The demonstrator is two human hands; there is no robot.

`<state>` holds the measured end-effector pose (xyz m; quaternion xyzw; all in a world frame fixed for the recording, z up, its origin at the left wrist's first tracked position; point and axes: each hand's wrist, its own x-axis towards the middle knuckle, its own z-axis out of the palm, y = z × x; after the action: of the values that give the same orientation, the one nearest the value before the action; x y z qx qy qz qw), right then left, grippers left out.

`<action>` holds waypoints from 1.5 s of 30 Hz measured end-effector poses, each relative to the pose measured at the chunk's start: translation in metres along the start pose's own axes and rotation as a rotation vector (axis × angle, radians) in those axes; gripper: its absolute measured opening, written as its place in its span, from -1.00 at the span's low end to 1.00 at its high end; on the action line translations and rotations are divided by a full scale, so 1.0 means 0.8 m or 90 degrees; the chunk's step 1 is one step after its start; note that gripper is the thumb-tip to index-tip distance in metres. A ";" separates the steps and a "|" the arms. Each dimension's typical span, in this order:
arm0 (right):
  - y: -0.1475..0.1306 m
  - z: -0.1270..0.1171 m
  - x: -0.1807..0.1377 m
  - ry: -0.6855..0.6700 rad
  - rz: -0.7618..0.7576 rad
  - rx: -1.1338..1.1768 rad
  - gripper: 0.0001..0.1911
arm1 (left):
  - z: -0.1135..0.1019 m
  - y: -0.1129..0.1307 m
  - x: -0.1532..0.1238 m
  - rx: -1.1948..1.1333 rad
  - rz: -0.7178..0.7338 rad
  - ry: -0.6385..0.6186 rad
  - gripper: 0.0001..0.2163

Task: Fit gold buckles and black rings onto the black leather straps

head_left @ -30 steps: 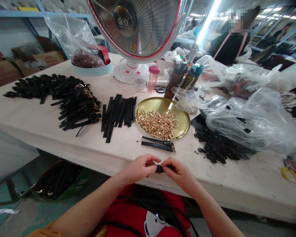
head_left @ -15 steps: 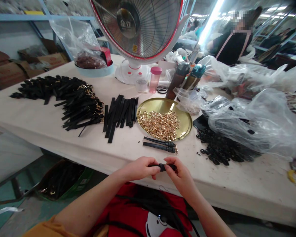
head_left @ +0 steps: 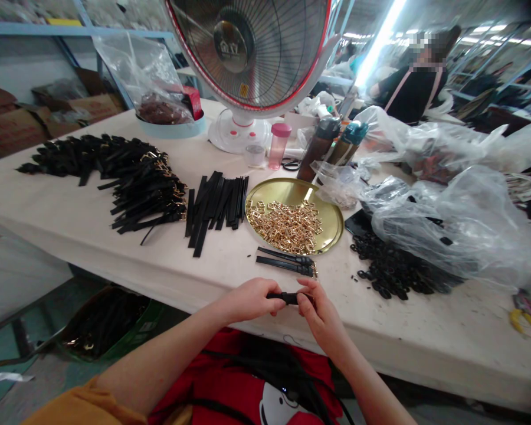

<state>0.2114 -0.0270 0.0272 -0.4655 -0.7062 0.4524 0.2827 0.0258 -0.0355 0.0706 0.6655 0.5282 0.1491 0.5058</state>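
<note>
Between my two hands, just over the table's front edge, is a short black strap (head_left: 288, 298). My left hand (head_left: 256, 299) pinches its left end between thumb and fingers. The fingers of my right hand (head_left: 316, 307) close round the other end and hide most of it. Just beyond lie two finished-looking black straps (head_left: 285, 264) with gold buckles at their right ends. Behind those, a round gold tray (head_left: 331, 227) bears a heap of small gold buckles (head_left: 289, 227). Loose black strips (head_left: 216, 203) lie left of the tray.
A large pile of buckled black straps (head_left: 146, 189) covers the left side. Black loops (head_left: 389, 271) spill from a clear plastic bag (head_left: 460, 230) on the right, near yellow-handled pliers (head_left: 526, 324). A fan (head_left: 248, 53), a pink cup (head_left: 278, 146) and bottles (head_left: 318, 147) stand behind.
My left hand has shifted slightly left along the strap, and more of the strap shows between my hands. Both hands still hold it. The view has tilted a little.
</note>
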 end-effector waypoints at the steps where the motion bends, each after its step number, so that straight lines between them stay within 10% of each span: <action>1: 0.000 -0.001 0.000 -0.008 -0.007 -0.014 -0.70 | -0.001 -0.001 -0.001 -0.009 -0.003 -0.004 -0.83; 12: -0.010 -0.002 -0.007 -0.035 -0.106 -0.140 -0.74 | 0.021 -0.005 0.006 -0.207 -0.006 -0.038 -0.84; 19: -0.001 0.010 0.021 0.068 0.007 0.097 -0.67 | -0.008 0.002 0.026 0.136 0.060 0.115 -0.77; 27: 0.025 -0.024 0.047 0.189 -0.121 -0.454 -0.65 | 0.004 -0.026 0.064 0.405 0.145 0.297 -0.73; 37: 0.086 -0.013 0.026 0.314 -0.198 -0.487 -0.51 | -0.166 -0.085 0.037 0.470 -0.247 0.480 -0.75; 45: 0.090 -0.007 0.018 0.316 -0.183 -0.404 -0.62 | -0.181 -0.111 0.037 0.397 -0.274 0.530 -0.78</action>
<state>0.2393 -0.0004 -0.0355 -0.5210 -0.7786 0.0428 0.3471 -0.1175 0.0585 0.0508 0.5455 0.8263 0.1295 0.0533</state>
